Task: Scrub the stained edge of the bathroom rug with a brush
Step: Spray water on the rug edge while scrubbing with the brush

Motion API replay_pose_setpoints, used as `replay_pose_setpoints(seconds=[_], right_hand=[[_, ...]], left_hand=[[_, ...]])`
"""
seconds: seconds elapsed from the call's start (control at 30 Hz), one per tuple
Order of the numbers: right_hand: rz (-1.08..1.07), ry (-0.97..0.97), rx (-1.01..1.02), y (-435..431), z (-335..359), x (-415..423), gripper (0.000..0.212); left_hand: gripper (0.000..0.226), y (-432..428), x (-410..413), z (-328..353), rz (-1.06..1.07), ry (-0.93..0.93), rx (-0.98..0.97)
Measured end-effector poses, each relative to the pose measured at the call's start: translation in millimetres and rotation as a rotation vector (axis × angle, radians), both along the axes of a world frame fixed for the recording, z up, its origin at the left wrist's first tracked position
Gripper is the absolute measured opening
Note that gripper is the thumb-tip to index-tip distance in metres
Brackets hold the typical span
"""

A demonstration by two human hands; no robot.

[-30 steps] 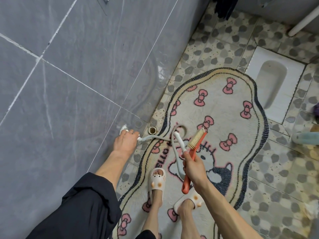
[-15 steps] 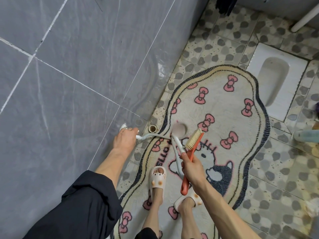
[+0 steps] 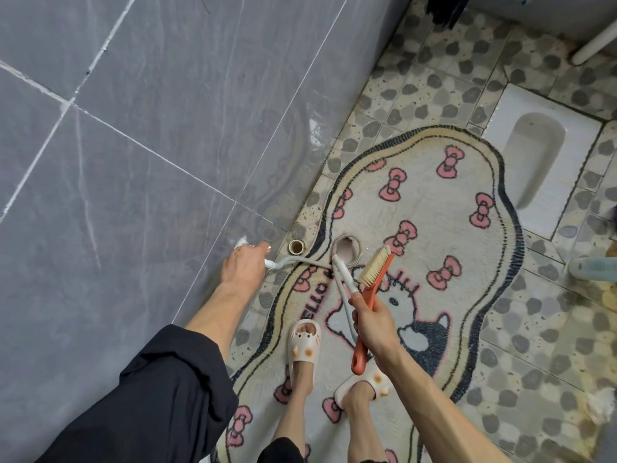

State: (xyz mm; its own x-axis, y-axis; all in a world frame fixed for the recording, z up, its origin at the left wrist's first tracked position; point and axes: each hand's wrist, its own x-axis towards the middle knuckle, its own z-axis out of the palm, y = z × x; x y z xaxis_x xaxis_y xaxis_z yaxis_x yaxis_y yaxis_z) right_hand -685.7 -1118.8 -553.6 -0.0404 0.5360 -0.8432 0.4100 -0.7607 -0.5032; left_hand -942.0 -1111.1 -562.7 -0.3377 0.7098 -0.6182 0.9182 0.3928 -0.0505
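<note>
— Where's the rug (image 3: pixel 434 202)?
— Flat on the floor (image 3: pixel 417 85) beside the wall (image 3: pixel 167 128), under both slippers (image 3: pixel 303 342).
— And the hands?
— The right hand (image 3: pixel 370 325) grips the brush (image 3: pixel 375 269) by its orange handle, bristles raised above the rug, with the white end of the hose (image 3: pixel 300 259) held alongside. The left hand (image 3: pixel 242 269) curls over a white fitting (image 3: pixel 241 243) at the wall.
</note>
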Motion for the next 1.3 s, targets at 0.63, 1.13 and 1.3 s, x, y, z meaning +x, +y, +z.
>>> replay_pose_setpoints(seconds=[0.63, 1.13, 1.3], right_hand=[[-0.045, 0.015, -0.017, 6.0, -5.3, -8.0, 0.036], [0.018, -0.007, -0.021, 9.7, -2.1, -6.6, 0.045], [0.06, -0.014, -0.006, 15.5, 3.4, -5.0, 0.04]], left_hand=[[0.035, -6.2, -7.0, 1.9, -0.125, -0.042, 0.049], [0.032, -4.6, -9.6, 4.9, -0.174, -0.037, 0.021], [0.033, -3.7, -9.1, 6.1, -0.236, -0.001, -0.029]])
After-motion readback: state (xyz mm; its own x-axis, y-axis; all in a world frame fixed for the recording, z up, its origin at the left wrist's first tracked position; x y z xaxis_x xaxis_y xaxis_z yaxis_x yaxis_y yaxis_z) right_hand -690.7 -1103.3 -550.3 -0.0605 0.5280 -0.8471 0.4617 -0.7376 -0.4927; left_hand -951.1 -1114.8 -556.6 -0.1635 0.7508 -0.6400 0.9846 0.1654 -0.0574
